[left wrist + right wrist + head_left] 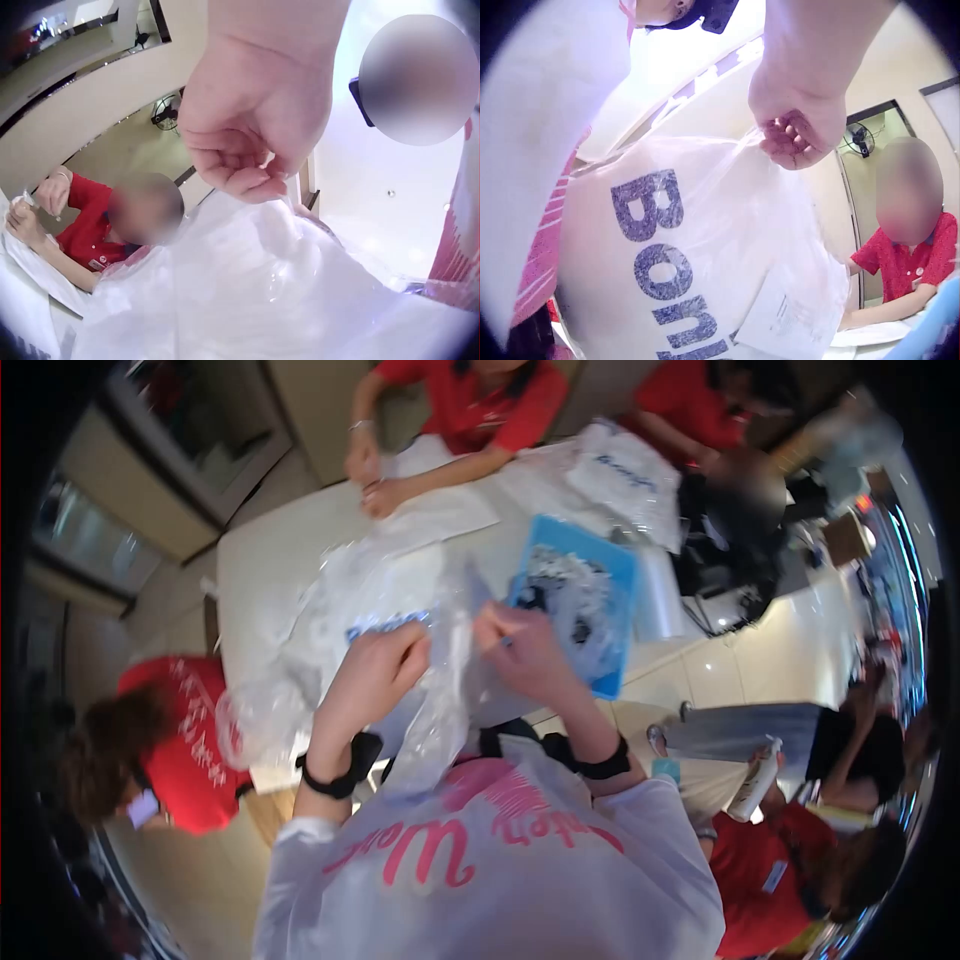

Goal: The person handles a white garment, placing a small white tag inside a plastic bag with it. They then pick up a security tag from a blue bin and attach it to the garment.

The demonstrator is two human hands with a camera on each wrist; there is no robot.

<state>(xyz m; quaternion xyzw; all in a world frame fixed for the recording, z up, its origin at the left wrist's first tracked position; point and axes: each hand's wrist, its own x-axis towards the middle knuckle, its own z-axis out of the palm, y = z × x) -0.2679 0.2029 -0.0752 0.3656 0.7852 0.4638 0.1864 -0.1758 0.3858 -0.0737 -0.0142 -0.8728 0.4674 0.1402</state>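
A clear plastic bag (437, 725) stands in front of my body, with a white item printed in dark blue letters (664, 270) inside it. My left hand (372, 672) pinches the bag's upper edge; in the left wrist view its curled fingers (244, 180) meet the film. On the other side, my right hand (532, 650) grips the bag's edge, and the plastic is drawn into creases at its fingers in the right wrist view. A white paper label (784, 311) lies flat against the bag's side.
To my right on the white table (255, 550) sits a blue basket (628, 595) with small white and dark pieces. A printed white package (625, 485) lies behind it. Crumpled clear plastic (265, 720) is at the left edge. People in red shirts (500, 415) surround the table.
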